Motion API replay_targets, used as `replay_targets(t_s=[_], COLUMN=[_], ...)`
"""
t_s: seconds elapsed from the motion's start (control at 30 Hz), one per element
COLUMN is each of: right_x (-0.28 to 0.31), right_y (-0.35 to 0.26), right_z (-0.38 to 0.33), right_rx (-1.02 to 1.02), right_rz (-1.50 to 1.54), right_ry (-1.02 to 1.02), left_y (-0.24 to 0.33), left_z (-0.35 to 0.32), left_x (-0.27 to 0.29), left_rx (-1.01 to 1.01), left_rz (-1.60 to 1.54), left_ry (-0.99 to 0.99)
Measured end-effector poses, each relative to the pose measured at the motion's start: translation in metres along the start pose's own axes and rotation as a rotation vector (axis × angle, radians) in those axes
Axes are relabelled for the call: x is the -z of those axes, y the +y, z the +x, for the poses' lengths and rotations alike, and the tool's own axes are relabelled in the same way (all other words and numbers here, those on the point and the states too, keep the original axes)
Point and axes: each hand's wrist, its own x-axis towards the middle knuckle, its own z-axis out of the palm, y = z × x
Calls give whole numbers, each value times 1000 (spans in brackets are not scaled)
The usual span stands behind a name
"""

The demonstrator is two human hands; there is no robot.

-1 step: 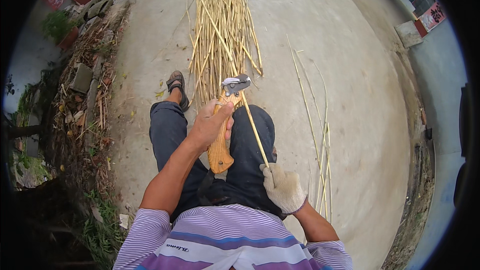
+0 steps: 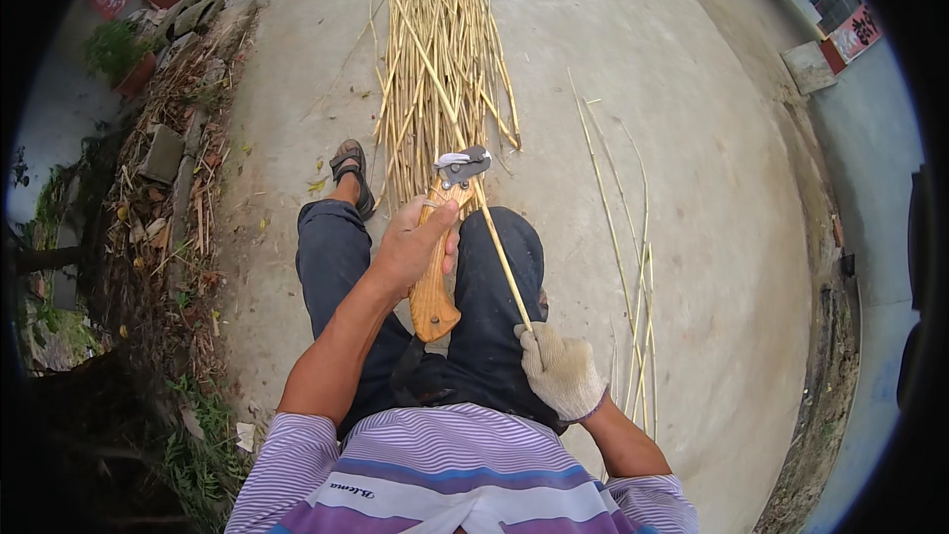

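Observation:
My bare left hand (image 2: pixel 417 240) is closed round the light wooden handle of a cutting tool (image 2: pixel 432 302). The tool's grey metal head, with a whitish strip on it, points away from me over my right knee. A long thin cane (image 2: pixel 506 275) slants from the far pile past this metal head toward my lap. Whether the blade touches the cane I cannot tell. On the right, my right hand (image 2: pixel 561 373), in a pale knitted glove, grips the cane's near end close to my right thigh.
A big bundle of yellowish canes (image 2: pixel 435 69) lies on the concrete ahead. Several thin canes (image 2: pixel 633 287) lie at the right. A strip of rubble and dry debris (image 2: pixel 163 208) runs along the left, with a potted plant (image 2: pixel 119 54). A bluish wall (image 2: pixel 870 168) stands at right.
The cutting tool's head has shifted very slightly to the left. Both hands keep their holds.

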Motion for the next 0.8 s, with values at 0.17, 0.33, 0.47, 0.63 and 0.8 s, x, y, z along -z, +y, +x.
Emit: replay_targets(t_s=[0.17, 0.33, 0.47, 0.63, 0.8], right_x=[-2, 10, 25, 31, 6], right_y=[25, 48, 49, -21, -44], right_z=[-49, -110, -94, 22, 96], right_rx=[116, 13, -141, -369, -207], right_rz=[-89, -160, 28, 535, 517], right_ry=[-127, -257, -388, -439, -285], left_y=[14, 35, 32, -1, -18], left_z=[41, 62, 42, 18, -4], left_x=[78, 152, 111, 43, 9], left_rx=[-32, -131, -96, -74, -19], left_rz=[-196, -222, -151, -93, -64], left_ry=[253, 397, 297, 168, 142])
